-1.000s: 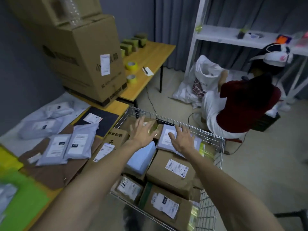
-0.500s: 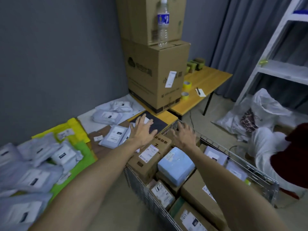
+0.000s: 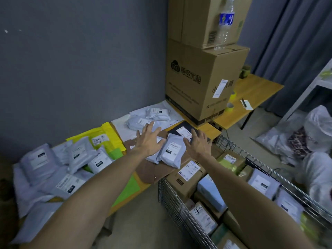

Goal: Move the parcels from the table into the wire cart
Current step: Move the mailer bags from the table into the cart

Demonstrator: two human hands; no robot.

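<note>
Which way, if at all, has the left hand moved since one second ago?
Yes. The left hand has gone from above the wire cart leftward, and is now spread open above the grey parcels on the table.

Parcel packing room: labelled mailers [image 3: 170, 151], stacked cartons [image 3: 203, 81], tape rolls [image 3: 230, 107].
</note>
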